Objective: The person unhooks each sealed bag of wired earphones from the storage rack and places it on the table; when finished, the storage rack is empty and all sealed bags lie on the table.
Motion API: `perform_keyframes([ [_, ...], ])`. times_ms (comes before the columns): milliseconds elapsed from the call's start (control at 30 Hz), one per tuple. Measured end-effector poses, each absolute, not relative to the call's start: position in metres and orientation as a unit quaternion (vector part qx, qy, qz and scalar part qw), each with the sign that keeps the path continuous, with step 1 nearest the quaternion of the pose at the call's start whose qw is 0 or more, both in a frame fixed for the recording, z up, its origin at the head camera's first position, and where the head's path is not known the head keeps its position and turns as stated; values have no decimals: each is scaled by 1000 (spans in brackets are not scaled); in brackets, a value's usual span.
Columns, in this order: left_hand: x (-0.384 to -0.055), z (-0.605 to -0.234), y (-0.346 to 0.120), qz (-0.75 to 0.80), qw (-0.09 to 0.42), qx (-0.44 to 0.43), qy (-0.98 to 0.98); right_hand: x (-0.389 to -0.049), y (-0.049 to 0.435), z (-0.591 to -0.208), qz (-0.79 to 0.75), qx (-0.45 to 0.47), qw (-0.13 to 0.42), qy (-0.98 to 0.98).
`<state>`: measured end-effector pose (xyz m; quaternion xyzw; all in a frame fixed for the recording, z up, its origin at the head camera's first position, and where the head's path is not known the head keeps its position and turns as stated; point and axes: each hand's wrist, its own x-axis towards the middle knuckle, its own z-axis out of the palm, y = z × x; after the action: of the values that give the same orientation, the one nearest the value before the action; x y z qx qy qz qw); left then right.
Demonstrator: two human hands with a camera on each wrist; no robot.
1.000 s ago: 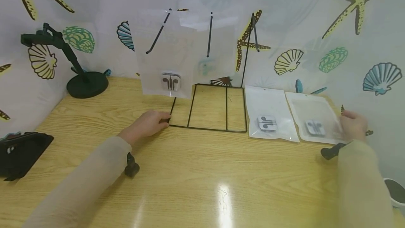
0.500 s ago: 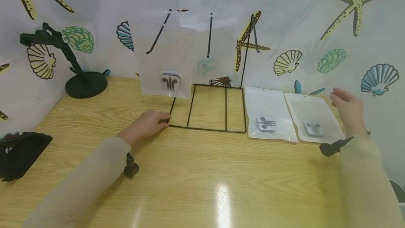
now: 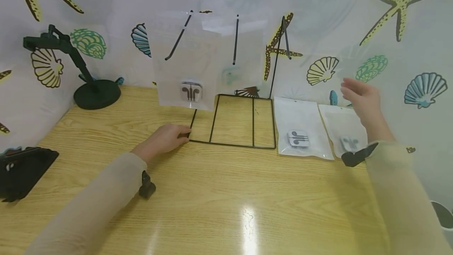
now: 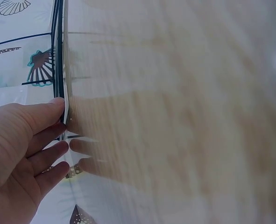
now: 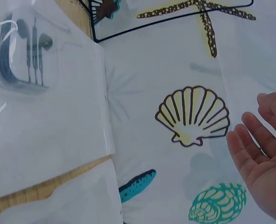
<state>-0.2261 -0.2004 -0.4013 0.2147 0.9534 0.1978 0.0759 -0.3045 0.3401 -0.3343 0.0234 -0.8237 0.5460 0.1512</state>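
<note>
A black wire display rack (image 3: 231,144) stands on the table against the backdrop. My left hand (image 3: 166,139) pinches its front left corner; in the left wrist view, the thumb and fingertips (image 4: 58,105) meet at the black rod. From the rack's left hook hangs a clear-fronted bag (image 3: 184,66) with boxed earphones (image 3: 191,91); another bag (image 3: 244,54) hangs on the middle hook, and the right hook (image 3: 286,38) is bare. My right hand (image 3: 364,103) is raised with relaxed fingers and nothing in it, overlapping the rightmost flat white bag (image 3: 339,123).
Left of that, a second flat white bag (image 3: 301,117) with boxed earphones lies beside the rack. A dark green stand (image 3: 97,94) is at the back left, a black case (image 3: 26,172) at the left edge. A white cup (image 3: 444,217) shows at the far right.
My right hand has left the right edge of the rightmost bag, risen, and moved left over it, with its fingers loosening. My left hand has stayed at the rack's corner.
</note>
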Motion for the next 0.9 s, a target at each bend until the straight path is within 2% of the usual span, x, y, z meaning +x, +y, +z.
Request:
perform_keyframes([
  [233, -225, -400, -201, 201, 76, 216, 952, -282, 271, -298, 466, 67, 129, -873],
  [900, -227, -404, -202, 203, 69, 226, 950, -322, 184, -280, 441, 105, 54, -890],
])
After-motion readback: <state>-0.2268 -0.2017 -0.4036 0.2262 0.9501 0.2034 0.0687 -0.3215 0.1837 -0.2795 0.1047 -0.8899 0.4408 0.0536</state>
